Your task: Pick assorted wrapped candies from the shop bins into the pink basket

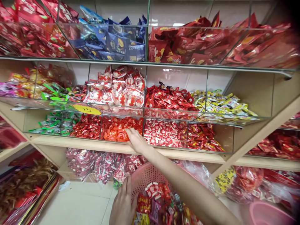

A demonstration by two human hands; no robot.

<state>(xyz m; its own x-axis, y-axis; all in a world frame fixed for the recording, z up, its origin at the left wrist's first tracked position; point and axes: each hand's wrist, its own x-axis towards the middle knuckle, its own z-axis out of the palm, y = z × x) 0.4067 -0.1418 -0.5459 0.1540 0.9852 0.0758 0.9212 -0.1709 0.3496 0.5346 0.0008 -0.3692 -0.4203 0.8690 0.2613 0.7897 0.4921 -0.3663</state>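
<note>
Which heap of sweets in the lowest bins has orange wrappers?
The orange heap, where the right hand reaches, between red sweets and red-and-white sweets; its colour sets it apart.

- One view, from a camera worn on the person's head, above the near side of the pink basket [142, 179].
- It faces forward and down: display shelves [77, 146] rise beyond the basket, tiled floor [82, 200] shows to its left.
- It sits close, with the shelves beyond the basket within arm's reach.
- The bottom edge cuts off the basket's near part.
</note>
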